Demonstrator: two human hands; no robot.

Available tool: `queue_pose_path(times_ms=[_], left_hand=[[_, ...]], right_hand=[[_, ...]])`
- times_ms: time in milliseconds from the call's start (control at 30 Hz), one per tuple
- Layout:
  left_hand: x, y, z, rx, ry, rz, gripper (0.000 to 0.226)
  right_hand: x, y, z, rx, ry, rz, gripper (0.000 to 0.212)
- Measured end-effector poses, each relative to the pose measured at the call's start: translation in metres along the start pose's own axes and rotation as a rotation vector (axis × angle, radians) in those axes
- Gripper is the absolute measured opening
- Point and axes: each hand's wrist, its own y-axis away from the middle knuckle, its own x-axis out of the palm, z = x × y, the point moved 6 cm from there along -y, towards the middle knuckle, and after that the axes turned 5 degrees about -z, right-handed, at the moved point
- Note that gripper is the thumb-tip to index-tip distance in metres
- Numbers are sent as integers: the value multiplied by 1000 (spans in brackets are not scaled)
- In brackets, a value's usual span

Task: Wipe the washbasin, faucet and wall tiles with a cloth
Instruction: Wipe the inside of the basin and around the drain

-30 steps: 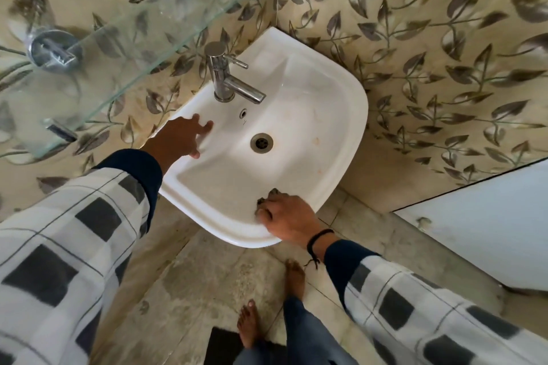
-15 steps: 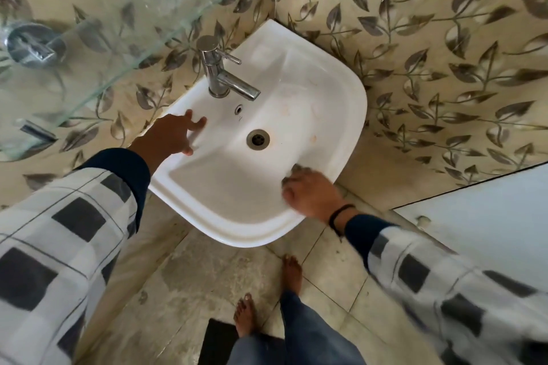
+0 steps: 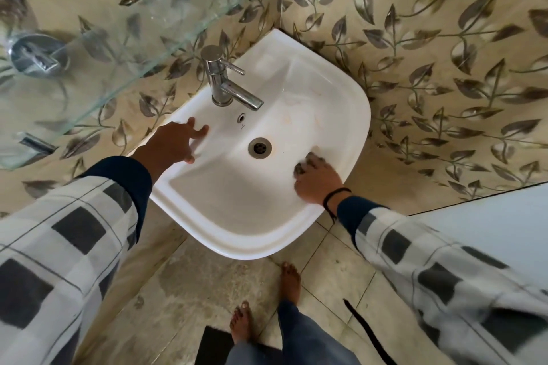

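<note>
A white washbasin is fixed in a corner of leaf-patterned wall tiles. A chrome faucet stands at its back, spout pointing into the bowl. My left hand rests on the basin's left rim with its fingers spread. My right hand presses a small cloth against the bowl's right inner wall, right of the drain. Only a dark, blurred bit of the cloth shows at my fingertips.
A glass shelf on chrome brackets juts out above the basin's left side, close to the faucet. A white panel stands at the right. Below are my bare feet on the tiled floor and a dark mat.
My right hand has slid with the cloth from the basin's front rim round to the bowl's right side. My left hand has stayed on the left rim.
</note>
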Motion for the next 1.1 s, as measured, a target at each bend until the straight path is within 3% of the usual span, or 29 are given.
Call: queue_pose_path(times_ms=[100,200,300,433,533,667,833,1000,1100], left_hand=[[1,0,1,-5,3,5,90],[0,-1,1,-7,15,3,91],[1,0,-1,-2,-23,12,90],[3,-2,-1,-10,-29,29,91],[5,-4,1,-31,-11,31,90],[10,-7,3,-52,34,41,92],[10,-5,3,-52,15,45,92],[10,-8,5,-69,66,28,92],[9,-9,8,-55,67,26,93]], right_hand=[[3,-1,12,89,32,23,62],[14,25,67,-122,-106,35,66],[6,30,56,-214,-160,-3,53],[-11,-7,-21,37,31,-83,61],[-9,-14,-27,147,78,-52,66],[-2,-10,-5,113,78,-14,65],[-3,-16,-16,-94,-21,-12,61],[-15,-36,-35,85,-43,-31,61],[-5,-32,-17,18,-68,3,62]])
